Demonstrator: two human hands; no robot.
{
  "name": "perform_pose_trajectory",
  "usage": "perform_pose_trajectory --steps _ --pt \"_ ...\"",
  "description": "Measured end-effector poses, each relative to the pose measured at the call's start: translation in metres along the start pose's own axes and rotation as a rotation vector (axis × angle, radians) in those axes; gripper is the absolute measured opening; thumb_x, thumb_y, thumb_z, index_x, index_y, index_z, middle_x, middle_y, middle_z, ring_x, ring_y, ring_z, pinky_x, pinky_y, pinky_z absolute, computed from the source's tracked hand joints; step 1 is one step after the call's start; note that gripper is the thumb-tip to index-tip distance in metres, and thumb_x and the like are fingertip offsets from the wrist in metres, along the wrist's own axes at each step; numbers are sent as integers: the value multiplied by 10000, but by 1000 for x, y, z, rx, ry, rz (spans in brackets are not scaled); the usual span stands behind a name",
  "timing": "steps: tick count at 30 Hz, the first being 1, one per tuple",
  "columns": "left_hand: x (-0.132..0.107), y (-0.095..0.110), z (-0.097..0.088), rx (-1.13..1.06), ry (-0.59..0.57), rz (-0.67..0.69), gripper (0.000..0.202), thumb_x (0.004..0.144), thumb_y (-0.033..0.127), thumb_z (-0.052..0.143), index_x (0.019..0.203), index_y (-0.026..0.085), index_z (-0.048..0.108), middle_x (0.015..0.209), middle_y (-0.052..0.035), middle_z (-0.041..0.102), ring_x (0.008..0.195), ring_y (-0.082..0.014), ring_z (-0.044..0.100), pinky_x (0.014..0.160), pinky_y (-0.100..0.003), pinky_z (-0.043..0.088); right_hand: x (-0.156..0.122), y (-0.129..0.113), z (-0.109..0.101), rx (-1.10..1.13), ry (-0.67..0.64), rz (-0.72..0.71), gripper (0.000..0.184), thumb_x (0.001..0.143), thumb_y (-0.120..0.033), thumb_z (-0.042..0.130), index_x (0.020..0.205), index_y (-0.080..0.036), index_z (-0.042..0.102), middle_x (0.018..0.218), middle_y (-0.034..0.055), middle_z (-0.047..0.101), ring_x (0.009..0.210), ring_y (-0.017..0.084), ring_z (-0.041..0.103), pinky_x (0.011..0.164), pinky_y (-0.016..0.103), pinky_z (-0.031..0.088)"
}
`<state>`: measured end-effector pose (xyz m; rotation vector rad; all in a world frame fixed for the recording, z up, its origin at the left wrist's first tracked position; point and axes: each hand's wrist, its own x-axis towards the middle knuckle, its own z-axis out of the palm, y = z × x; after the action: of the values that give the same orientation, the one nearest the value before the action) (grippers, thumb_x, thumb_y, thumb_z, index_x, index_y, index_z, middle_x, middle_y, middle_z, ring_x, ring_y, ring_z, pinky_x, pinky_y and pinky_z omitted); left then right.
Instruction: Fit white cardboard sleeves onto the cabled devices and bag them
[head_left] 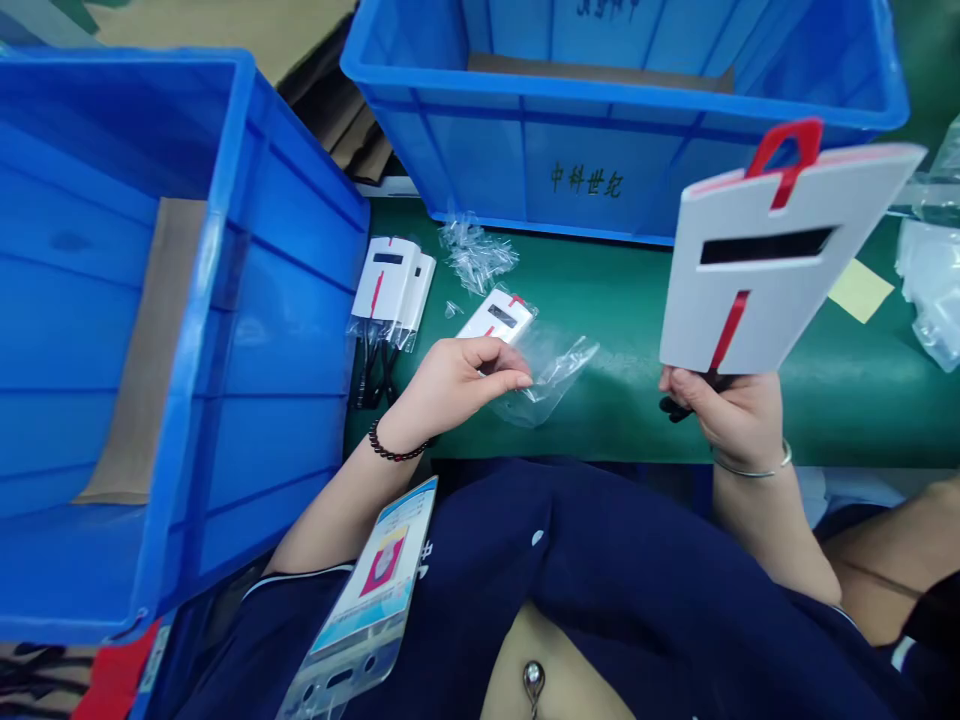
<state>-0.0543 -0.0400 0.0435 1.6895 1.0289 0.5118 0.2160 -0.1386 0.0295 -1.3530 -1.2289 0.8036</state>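
Observation:
My right hand [731,415] is closed around the lower end of a white cardboard sleeve [705,320], where a bit of black cable pokes out. This sleeve is raised upright and has a dark slot, a red stripe and a red loop on top. At the middle of the bench my left hand [472,385] pinches a clear plastic bag [551,385] between thumb and fingers. Just beyond it lies another white sleeve [491,315], partly hidden by the hand. Further left, a few bagged white sleeves [386,280] with black cables overlap one another.
Crumpled clear plastic [476,255] lies on the green bench [622,290]. A blue bin [480,150] stands at the back, and another blue bin [277,300] fills the left. At right are a yellow note [861,290], more clear bags [930,290] and another person's arm [900,550].

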Motion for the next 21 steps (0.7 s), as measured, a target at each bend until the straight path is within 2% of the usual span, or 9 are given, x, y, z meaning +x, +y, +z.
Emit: perform_pose_trajectory --steps 5,9,12,14,16,21 --pt "-7 7 -11 147 1 51 143 775 290 772 700 175 731 717 6 733 660 -108 628 624 -209 462 6 -16 -27 -152 -234 17 196 838 -333 759 732 -211 646 646 1 697 523 143 625 477 248 539" --pt "-8 11 -17 153 -54 28 163 755 313 795 713 171 727 694 14 725 645 -101 629 620 -197 468 18 -17 -47 -322 -476 -160 79 854 -255 714 853 -185 675 764 31 755 643 167 694 561 230 557" --pt "-6 12 -19 159 -119 12 212 749 360 801 706 168 722 668 14 716 620 -101 621 592 -198 459 25 -15 -57 -421 -619 -241 93 879 -257 671 911 -169 664 737 26 736 555 135 642 476 203 483" --pt "-4 12 -19 167 -156 12 241 760 396 789 708 169 725 674 9 721 627 -106 626 588 -203 454 26 -13 -60 -448 -656 -250 90 900 -259 645 918 -170 647 667 3 694 492 112 587 433 194 430" --pt "-2 13 -17 187 -179 15 232 776 394 774 714 174 732 671 13 722 617 -102 614 575 -208 438 26 -12 -61 -463 -674 -250 99 906 -265 641 926 -168 645 632 -8 667 489 112 582 446 193 437" --pt "3 19 -14 208 -229 20 149 772 310 764 697 186 728 661 38 722 581 -81 576 552 -206 403 24 -11 -61 -476 -679 -217 171 904 -327 636 924 -160 666 662 12 686 443 111 545 425 217 427"
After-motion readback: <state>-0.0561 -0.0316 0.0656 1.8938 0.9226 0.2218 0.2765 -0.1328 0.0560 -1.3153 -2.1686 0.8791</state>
